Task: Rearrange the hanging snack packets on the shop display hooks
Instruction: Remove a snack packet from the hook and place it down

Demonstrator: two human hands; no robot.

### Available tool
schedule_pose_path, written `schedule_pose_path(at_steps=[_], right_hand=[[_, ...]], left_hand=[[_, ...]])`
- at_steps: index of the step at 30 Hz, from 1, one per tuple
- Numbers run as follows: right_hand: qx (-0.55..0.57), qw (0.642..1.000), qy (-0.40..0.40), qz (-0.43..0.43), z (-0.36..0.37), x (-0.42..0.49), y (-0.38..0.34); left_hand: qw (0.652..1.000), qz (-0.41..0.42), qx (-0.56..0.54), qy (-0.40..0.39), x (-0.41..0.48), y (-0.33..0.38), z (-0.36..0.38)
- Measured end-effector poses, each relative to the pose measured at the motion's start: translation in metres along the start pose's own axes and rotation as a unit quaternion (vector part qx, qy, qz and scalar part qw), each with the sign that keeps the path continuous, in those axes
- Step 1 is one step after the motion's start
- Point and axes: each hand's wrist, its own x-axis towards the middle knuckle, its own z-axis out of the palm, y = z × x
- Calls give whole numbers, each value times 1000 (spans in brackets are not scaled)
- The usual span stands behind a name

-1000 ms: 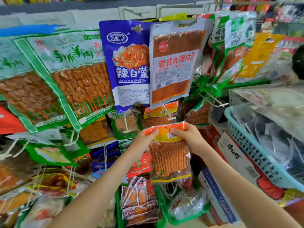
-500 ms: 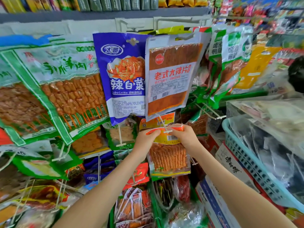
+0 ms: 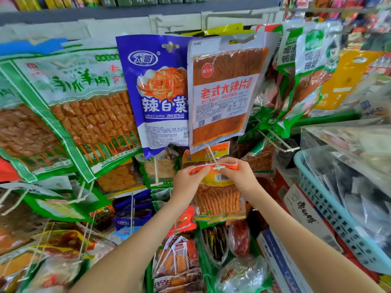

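An orange-topped packet of spicy sticks [image 3: 218, 199] hangs in the middle of the display, its top edge at the white T-shaped tip of a display hook [image 3: 218, 167]. My left hand [image 3: 188, 182] pinches the packet's top left corner. The top right corner is pinched by my right hand [image 3: 237, 176], right beside the hook tip. Behind it on the same hook hangs another orange packet [image 3: 203, 154]. Above hang a red spicy-slice packet [image 3: 224, 92] and a blue cabbage packet [image 3: 156, 92].
Large green-edged skewer packets [image 3: 80, 106] fill the left. More green packets [image 3: 304, 70] hang at the upper right. A blue plastic basket [image 3: 330, 214] juts out on the right above cardboard boxes [image 3: 302, 210]. Small packets in green bins [image 3: 179, 261] lie below my arms.
Both hands have lifted the orange-topped packet up and pushed its top edge onto the white hook tip. The view has tilted slightly upward.
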Motion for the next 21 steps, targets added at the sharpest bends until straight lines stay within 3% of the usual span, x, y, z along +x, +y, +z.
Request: schedule_pose_path(at_steps=[12, 21], right_hand=[[2, 1000, -4, -5, -4, 0, 7], [-79, 991, 91, 63, 2, 26, 17]], left_hand=[[998, -24, -11, 61, -5, -11, 12], [992, 4, 63, 105, 18, -14, 16]])
